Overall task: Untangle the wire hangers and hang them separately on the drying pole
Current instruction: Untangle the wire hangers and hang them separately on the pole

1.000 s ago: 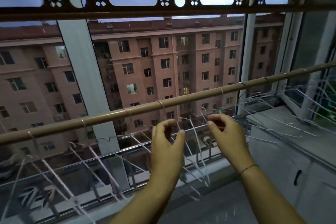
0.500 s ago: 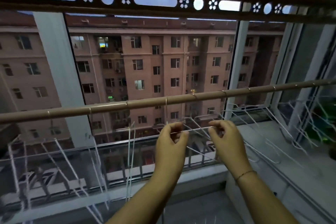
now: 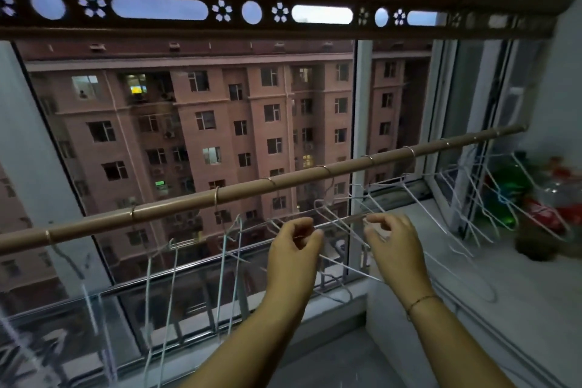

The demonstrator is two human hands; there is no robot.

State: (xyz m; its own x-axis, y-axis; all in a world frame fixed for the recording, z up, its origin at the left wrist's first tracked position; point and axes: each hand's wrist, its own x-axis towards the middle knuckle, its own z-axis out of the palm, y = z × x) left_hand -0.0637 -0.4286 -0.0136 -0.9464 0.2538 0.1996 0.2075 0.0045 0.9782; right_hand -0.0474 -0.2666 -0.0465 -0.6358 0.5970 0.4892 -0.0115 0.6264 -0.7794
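Note:
A brown drying pole [image 3: 252, 189] runs across the window, rising to the right. Just below it I hold a tangled bunch of thin white wire hangers [image 3: 338, 222]. My left hand [image 3: 294, 257] pinches one wire of the bunch between thumb and fingers. My right hand [image 3: 395, 249] pinches wires at the bunch's right side. Other white hangers [image 3: 230, 249] hang from the pole to the left, and several more [image 3: 472, 201] hang toward the right end.
A perforated brown rack beam [image 3: 220, 9] spans the top. The window glass and a metal guard rail [image 3: 189, 274] lie behind the pole. A white sill [image 3: 472, 280] at right carries bottles and coloured items [image 3: 535, 198] in the corner.
The view has swung to the right, so the pole now slopes up to the right end. Both hands stay on the tangled hangers, slightly further apart along the wire.

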